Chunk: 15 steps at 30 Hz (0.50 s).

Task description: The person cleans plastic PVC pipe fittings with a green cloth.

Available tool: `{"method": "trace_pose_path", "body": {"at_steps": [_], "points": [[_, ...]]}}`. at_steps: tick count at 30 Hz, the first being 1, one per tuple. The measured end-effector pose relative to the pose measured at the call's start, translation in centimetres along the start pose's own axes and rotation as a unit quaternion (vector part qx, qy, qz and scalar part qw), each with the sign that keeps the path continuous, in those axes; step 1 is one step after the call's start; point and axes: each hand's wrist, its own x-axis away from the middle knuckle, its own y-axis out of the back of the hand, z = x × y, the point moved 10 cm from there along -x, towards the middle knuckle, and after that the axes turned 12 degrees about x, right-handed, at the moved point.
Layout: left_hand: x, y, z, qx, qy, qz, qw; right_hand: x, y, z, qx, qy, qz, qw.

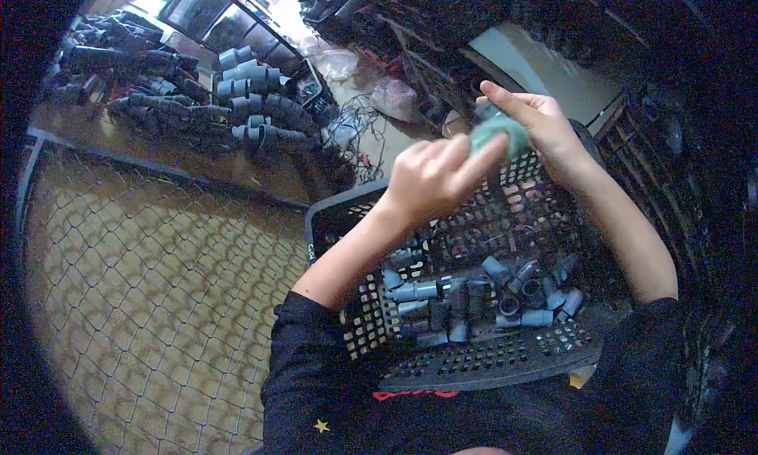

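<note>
Above the far part of a black perforated crate [489, 370], both hands are close together around a blurred green thing [505, 135]. My left hand [430, 178] has its fingers curled against the green thing from the left. My right hand [545, 131] is on its other side, thumb raised, with the green thing and a darker grey part by its palm and fingers. Motion blur hides their exact shape. Inside the crate lie several grey pipe fittings [537, 318], some on their sides.
Chain-link mesh [142, 297] in a metal frame stands on the left. Behind it, several grey pipe fittings [245, 84] are stacked. Tangled dark strands [355, 131] and a plastic bag [393, 98] lie beyond the crate. Dark racks [655, 147] line the right side.
</note>
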Motion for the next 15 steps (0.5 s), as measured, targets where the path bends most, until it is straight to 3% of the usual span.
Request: {"method": "trace_pose_path", "body": {"at_steps": [2, 6, 9, 11, 13, 15], "points": [[-0.1, 0.4, 2.1, 0.013, 0.058, -0.043, 0.997, 0.4, -0.1, 0.7, -0.018, 0.033, -0.012, 0.999], [0.2, -0.5, -0.5, 0.034, -0.021, 0.022, 0.999, 0.3, 0.1, -0.2, -0.009, -0.029, -0.025, 0.999], [-0.1, 0.1, -1.0, -0.004, -0.044, -0.006, 0.999, 0.1, 0.6, -0.7, -0.002, -0.031, -0.025, 0.999], [-0.2, 1.0, 2.1, -0.018, 0.018, -0.074, 0.997, 0.1, 0.7, -0.2, 0.003, 0.024, -0.022, 0.999], [-0.2, 1.0, 2.2, -0.015, 0.013, -0.065, 0.998, 0.8, 0.6, 0.5, 0.023, 0.034, -0.020, 0.999], [0.3, 0.3, -0.4, 0.035, -0.049, -0.044, 0.997, 1.1, 0.8, 1.3, -0.026, 0.055, -0.074, 0.995]]}}
